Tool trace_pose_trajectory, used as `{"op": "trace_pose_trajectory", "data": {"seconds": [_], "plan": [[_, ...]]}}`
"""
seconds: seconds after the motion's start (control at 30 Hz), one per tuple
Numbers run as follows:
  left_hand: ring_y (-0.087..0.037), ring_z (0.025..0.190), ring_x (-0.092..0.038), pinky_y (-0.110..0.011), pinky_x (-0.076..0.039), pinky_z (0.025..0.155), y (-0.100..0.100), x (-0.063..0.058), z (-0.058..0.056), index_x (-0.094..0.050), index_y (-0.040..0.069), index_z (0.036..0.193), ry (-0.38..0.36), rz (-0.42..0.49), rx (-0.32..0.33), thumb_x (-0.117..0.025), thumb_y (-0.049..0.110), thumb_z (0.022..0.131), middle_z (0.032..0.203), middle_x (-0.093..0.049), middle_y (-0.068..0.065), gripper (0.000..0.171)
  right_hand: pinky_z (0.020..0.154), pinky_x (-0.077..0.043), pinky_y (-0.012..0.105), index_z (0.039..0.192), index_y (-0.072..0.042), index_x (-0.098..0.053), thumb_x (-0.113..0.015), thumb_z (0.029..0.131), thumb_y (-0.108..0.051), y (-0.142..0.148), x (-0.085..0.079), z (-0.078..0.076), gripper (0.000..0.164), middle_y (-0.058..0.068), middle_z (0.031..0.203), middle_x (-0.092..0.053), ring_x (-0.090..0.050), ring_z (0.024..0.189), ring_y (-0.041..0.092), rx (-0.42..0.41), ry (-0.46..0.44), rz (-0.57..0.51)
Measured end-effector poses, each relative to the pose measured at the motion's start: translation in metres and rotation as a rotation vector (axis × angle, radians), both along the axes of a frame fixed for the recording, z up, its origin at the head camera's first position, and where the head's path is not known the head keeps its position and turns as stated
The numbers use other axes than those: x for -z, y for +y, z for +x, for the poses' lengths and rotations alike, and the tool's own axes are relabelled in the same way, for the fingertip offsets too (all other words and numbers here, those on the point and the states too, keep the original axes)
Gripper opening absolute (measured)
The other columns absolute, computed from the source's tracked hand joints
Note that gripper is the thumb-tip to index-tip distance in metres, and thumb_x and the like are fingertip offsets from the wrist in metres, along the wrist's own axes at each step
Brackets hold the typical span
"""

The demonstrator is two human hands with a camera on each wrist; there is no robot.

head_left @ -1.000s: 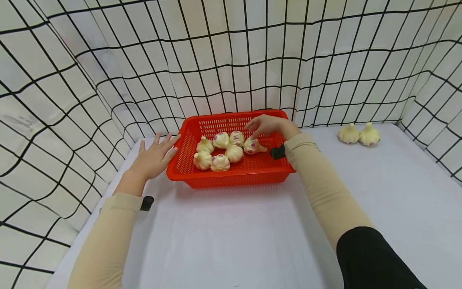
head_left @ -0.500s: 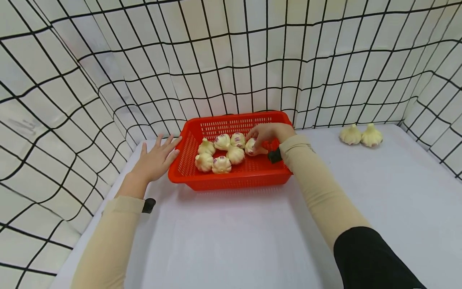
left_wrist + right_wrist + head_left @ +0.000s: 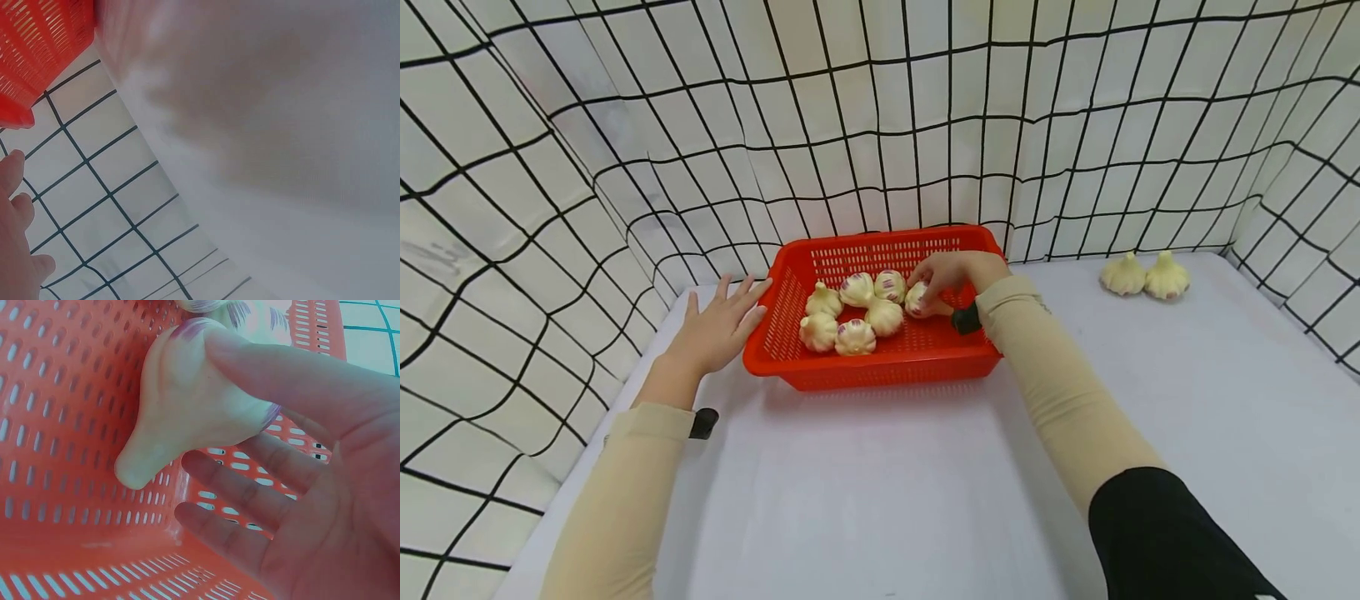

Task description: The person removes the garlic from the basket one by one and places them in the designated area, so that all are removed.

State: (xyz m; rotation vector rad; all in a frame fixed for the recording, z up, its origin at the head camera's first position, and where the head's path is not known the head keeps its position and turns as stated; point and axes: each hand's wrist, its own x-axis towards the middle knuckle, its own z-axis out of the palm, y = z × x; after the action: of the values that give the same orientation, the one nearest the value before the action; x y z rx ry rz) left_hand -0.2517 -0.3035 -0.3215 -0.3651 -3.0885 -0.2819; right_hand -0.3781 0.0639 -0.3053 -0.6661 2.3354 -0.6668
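My right hand (image 3: pixel 951 273) reaches into the red plastic basket (image 3: pixel 887 371) and pinches a purple-streaked garlic bulb (image 3: pixel 194 394) between thumb and fingers. In the right wrist view the bulb's stem points to the lower left, and the lower fingers are spread apart below it. Several other garlic bulbs (image 3: pixel 855 337) lie grouped in the basket's left and middle part. My left hand (image 3: pixel 715 327) is spread with straight fingers, its fingertips right at the basket's left rim. The left wrist view shows only part of that hand, beside the basket's red corner (image 3: pixel 47 47).
Two more garlic bulbs (image 3: pixel 1167 276) sit side by side on the white table (image 3: pixel 865 483) at the back right. A black grid net (image 3: pixel 951 125) hangs over white walls behind the basket and along both sides.
My right hand has come down from above the rightmost garlic bulb in the basket and taken hold of it. The left hand stays at the rim.
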Motion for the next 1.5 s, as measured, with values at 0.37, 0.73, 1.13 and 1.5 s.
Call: {"op": "trace_pose_trajectory", "data": {"seconds": [0.37, 0.73, 1.13, 1.5], "plan": [[-0.043, 0.155, 0.005, -0.072, 0.016, 0.112, 0.0, 0.001, 0.001, -0.019, 0.02, 0.166, -0.005, 0.001, 0.008, -0.021, 0.055, 0.109, 0.17, -0.012, -0.015, 0.066, 0.108, -0.045, 0.045, 0.143, -0.002, -0.056, -0.071, 0.096, -0.013, 0.012, -0.005, 0.005, 0.051, 0.019, 0.143, -0.051, -0.045, 0.13, 0.033, 0.017, 0.11, -0.047], [-0.043, 0.155, 0.005, -0.072, 0.015, 0.112, 0.001, 0.004, 0.003, -0.02, 0.02, 0.166, -0.023, -0.004, 0.001, -0.022, 0.053, 0.11, 0.17, -0.012, -0.015, 0.065, 0.108, -0.045, 0.048, 0.142, -0.007, -0.058, -0.073, 0.096, -0.017, 0.026, -0.01, 0.011, 0.05, 0.015, 0.145, -0.052, -0.043, 0.134, 0.032, 0.026, 0.173, -0.053], [-0.044, 0.155, 0.004, -0.074, 0.013, 0.112, -0.002, 0.006, 0.005, -0.02, 0.02, 0.166, -0.01, 0.005, -0.007, -0.023, 0.053, 0.109, 0.17, -0.013, -0.016, 0.066, 0.096, -0.051, 0.044, 0.141, -0.008, -0.058, -0.074, 0.094, -0.013, 0.031, -0.017, 0.025, 0.05, 0.014, 0.13, -0.057, -0.053, 0.114, 0.029, 0.01, 0.221, -0.13], [-0.044, 0.155, 0.004, -0.073, 0.014, 0.112, -0.002, 0.002, 0.0, -0.02, 0.02, 0.166, 0.0, -0.001, -0.003, -0.023, 0.055, 0.109, 0.17, -0.013, -0.015, 0.067, 0.091, -0.055, 0.044, 0.142, -0.009, -0.057, -0.076, 0.093, -0.014, 0.04, -0.04, 0.033, 0.052, 0.013, 0.131, -0.056, -0.058, 0.114, 0.033, 0.011, 0.29, -0.172]]}}
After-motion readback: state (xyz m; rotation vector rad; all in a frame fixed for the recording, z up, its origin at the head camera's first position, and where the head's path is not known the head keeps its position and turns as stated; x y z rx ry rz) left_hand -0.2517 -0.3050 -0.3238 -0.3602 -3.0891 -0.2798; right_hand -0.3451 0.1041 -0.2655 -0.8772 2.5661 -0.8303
